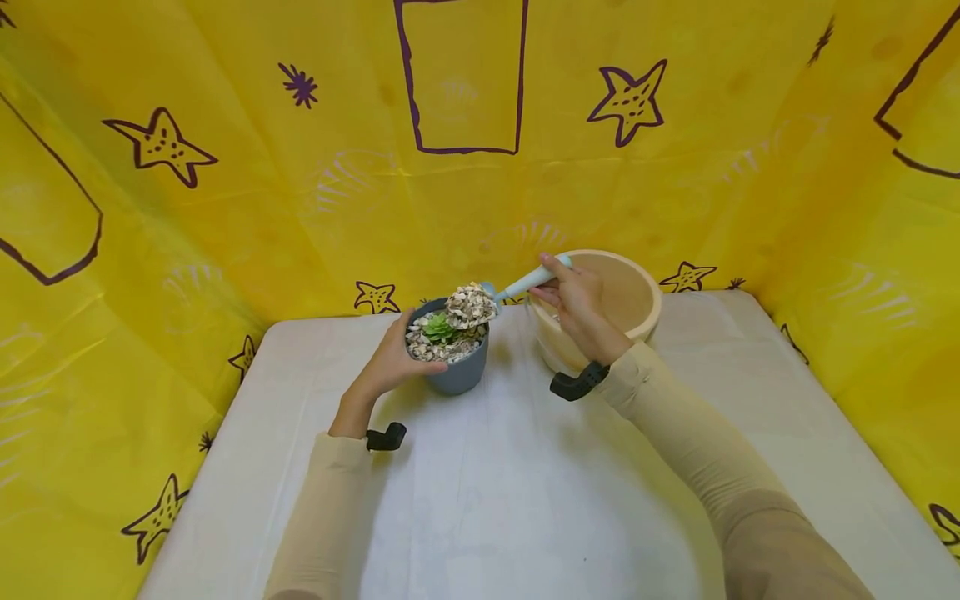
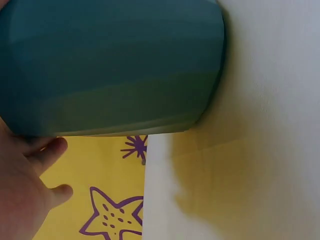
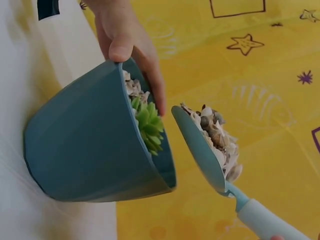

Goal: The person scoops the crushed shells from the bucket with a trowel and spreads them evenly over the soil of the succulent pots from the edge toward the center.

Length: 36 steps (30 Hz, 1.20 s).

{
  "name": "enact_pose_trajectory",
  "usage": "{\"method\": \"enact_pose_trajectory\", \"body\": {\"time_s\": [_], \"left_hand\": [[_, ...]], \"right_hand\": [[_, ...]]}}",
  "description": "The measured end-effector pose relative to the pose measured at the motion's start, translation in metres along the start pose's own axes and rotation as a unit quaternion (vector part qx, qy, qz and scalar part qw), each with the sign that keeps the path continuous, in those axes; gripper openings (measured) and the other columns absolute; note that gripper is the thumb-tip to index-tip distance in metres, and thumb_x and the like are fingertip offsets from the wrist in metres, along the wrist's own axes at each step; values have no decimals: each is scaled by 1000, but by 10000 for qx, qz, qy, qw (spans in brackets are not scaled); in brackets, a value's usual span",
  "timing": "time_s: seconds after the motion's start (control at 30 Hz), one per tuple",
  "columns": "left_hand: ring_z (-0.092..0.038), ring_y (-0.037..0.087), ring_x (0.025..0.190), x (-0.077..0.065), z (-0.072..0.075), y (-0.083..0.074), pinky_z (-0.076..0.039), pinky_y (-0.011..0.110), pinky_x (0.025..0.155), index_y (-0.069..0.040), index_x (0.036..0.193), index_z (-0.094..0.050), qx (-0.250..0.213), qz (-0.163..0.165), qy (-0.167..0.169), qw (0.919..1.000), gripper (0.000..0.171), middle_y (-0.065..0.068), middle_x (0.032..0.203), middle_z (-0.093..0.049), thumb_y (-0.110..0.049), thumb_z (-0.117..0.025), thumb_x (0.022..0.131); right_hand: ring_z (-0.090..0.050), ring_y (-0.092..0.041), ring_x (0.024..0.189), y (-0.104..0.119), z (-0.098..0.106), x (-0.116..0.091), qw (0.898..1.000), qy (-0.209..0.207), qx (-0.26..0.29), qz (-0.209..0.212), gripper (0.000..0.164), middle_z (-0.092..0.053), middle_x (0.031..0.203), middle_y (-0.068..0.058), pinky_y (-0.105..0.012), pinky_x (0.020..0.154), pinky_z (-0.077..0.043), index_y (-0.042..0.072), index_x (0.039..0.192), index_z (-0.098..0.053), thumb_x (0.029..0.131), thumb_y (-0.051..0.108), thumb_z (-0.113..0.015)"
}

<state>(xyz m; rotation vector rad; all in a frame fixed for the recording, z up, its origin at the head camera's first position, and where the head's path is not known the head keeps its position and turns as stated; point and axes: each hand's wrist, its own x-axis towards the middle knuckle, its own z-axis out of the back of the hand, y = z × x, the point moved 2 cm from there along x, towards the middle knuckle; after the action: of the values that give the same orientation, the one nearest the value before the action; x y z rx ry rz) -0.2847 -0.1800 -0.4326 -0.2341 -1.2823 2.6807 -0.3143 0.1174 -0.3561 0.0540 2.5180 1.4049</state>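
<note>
My left hand (image 1: 396,358) holds a dark blue-grey plant pot (image 3: 95,145) by its rim, thumb on the near side. The pot stands on the table, with a green succulent (image 3: 148,125) and small shells or stones (image 1: 438,353) inside. My right hand (image 1: 581,308) grips the pale blue handle of a small garden trowel (image 3: 197,150). Heaped on its blade are shells (image 3: 220,137), whitish and brown. The blade hangs over the pot's right side, above the opening. In the left wrist view the pot wall (image 2: 115,65) fills much of the picture.
Just right of the blue-grey pot stands a wide cream pot (image 1: 626,292), partly behind my right hand. A white cloth (image 1: 480,500) covers the table. Yellow sheeting (image 1: 465,200) with purple star drawings rises close behind the pots and along both sides.
</note>
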Motion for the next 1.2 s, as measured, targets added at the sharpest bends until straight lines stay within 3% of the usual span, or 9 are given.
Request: {"method": "enact_pose_trajectory", "body": {"time_s": [0.37,0.6,0.73,1.03,1.2], "left_hand": [[-23,40,144,-17,-22,-12,-28,63,112,-10,155,-13,219,193,-940,9951,125,21,156,-25,-57,-84,65],[-23,41,144,-27,-38,-25,-19,55,119,0,153,-14,505,352,-1650,9844,125,26,154,-26,-55,-84,65],[-24,40,143,-29,-37,-25,-16,56,119,-1,154,-15,541,387,-1606,9848,124,25,154,-27,-56,-83,66],[-14,40,149,-23,-23,-14,-20,65,115,-15,158,0,386,387,-792,9954,130,17,162,-12,-60,-81,67],[-17,39,148,-22,-23,-16,-22,64,115,-14,158,-5,387,320,-836,9952,129,17,161,-17,-60,-82,65]], "right_hand": [[-69,-16,57,-2,-1,-1,9998,-19,-186,-14,17,-69,64,-4,-29,58,-59,-4,91,-62,90,12,-69],[-68,-16,56,-3,-5,-1,9996,-52,-264,44,18,-68,63,-4,-27,58,-59,-3,90,-62,90,13,-69],[-67,-15,55,-5,-8,-2,9995,-50,-322,-30,22,-67,63,-3,-27,57,-59,-6,96,-60,91,13,-69],[-68,-15,58,-11,-15,-5,9982,-63,-604,-32,20,-67,67,-4,-27,63,-60,0,96,-62,90,18,-70],[-67,-14,58,-12,-16,-5,9971,-152,-740,-23,23,-67,69,-3,-35,74,-59,-1,98,-62,90,19,-71]]}}
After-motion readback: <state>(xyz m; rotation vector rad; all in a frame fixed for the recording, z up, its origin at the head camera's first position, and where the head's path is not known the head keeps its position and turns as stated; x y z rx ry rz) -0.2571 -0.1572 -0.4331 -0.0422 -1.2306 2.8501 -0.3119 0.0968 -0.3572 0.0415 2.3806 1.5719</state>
